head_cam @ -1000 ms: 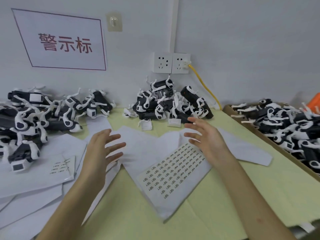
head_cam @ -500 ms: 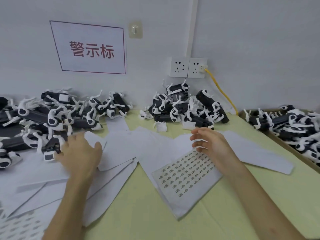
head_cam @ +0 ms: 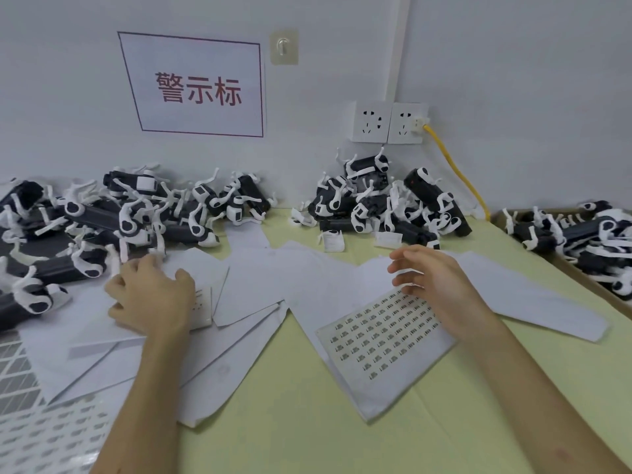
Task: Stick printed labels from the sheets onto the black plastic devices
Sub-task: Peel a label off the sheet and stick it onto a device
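The left hand (head_cam: 150, 295) is curled on white sheets (head_cam: 260, 282) beside black devices (head_cam: 102, 213), its hold lost in blur; the right hand (head_cam: 434, 278) is held loosely spread, seemingly above the label sheet (head_cam: 383, 336).

L hand (head_cam: 150, 295) on blank sheets (head_cam: 260, 289); R hand (head_cam: 431, 275) over label sheet (head_cam: 383, 336).

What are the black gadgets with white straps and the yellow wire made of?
Black gadgets with white straps: likely hard plastic, matte, with faint sheen; straps look rubbery, since they curl. Yellow wire: probably plastic-coated cable, smooth, bending freely.
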Demonstrator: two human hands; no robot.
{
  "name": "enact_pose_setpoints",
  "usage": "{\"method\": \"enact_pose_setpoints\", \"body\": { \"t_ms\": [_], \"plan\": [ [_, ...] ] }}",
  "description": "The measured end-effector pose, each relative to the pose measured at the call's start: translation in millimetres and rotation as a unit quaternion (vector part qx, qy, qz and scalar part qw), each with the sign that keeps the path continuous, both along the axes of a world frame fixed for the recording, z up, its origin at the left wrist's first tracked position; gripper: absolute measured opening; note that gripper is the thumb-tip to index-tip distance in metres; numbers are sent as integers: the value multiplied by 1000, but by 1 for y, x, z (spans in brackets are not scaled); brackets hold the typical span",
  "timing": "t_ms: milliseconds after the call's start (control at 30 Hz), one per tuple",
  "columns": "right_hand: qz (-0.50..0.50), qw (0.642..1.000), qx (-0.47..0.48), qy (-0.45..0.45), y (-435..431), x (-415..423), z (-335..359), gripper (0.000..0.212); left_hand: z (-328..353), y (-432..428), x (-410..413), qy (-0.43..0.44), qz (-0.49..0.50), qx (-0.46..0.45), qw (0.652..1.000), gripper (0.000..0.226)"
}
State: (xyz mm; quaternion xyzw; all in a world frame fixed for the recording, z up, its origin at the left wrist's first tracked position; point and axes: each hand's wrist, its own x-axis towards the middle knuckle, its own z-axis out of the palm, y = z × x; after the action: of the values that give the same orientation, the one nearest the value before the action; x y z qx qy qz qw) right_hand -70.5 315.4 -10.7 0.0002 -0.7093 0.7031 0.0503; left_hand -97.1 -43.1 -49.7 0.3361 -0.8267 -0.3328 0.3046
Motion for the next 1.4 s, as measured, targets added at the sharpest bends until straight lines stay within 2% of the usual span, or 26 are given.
{"method": "enact_pose_setpoints", "body": {
  "t_ms": [167, 233, 300, 400, 467, 533, 600, 633, 667, 767, 833, 900, 967, 1033, 1100, 1200, 1267, 1400],
  "plan": [
    [8, 1000, 6, -3, -1, 1, 0, 25, 1, 9, -3, 35, -26, -54, 998, 23],
    [7, 1000, 8, -2, -1, 2, 0, 25, 5, 18, -2, 81, -96, -45, 991, 20],
    [3, 1000, 14, -1, 0, 2, 0, 26, 12, 34, 2, 152, -205, 22, 967, 16],
    [-31, 996, 74, 25, -3, 2, -3, 24, 25, 62, 12, 207, -348, 143, 903, 19],
    [-62, 978, 176, 89, -7, 2, -6, 21, 30, 77, 18, 207, -394, 230, 865, 24],
    [-51, 947, 264, 173, -12, 5, -10, 45, 34, 89, 26, 189, -429, 343, 814, 26],
    [-6, 922, 305, 238, -18, 8, -14, 79, 38, 94, 32, 155, -490, 448, 732, 37],
    [19, 911, 317, 262, -22, 9, -17, 91, 39, 95, 34, 129, -517, 474, 702, 44],
    [36, 901, 326, 283, -26, 9, -20, 99, 39, 95, 36, 100, -535, 482, 687, 48],
    [69, 892, 321, 310, -35, 12, -25, 101, 37, 98, 40, 37, -566, 459, 684, 51],
    [78, 891, 321, 310, -37, 13, -25, 90, 35, 102, 41, 16, -573, 436, 694, 55],
    [65, 888, 333, 312, -36, 14, -25, 81, 35, 104, 42, 11, -560, 434, 706, 50],
    [50, 887, 333, 315, -35, 15, -24, 75, 37, 106, 39, 11, -535, 479, 696, 44],
    [42, 892, 314, 323, -36, 15, -23, 69, 37, 105, 36, 13, -533, 510, 675, 56],
    [36, 895, 294, 334, -37, 16, -21, 62, 36, 105, 36, 6, -578, 457, 676, 66],
    [23, 904, 256, 341, -33, 16, -18, 53, 35, 108, 40, -21, -627, 366, 688, 59],
    [18, 911, 241, 335, -29, 16, -15, 52, 32, 111, 41, -23, -639, 349, 685, 60],
    [35, 900, 270, 341, -30, 15, -16, 48, 30, 111, 40, 11, -608, 338, 718, 60]
  ]
}}
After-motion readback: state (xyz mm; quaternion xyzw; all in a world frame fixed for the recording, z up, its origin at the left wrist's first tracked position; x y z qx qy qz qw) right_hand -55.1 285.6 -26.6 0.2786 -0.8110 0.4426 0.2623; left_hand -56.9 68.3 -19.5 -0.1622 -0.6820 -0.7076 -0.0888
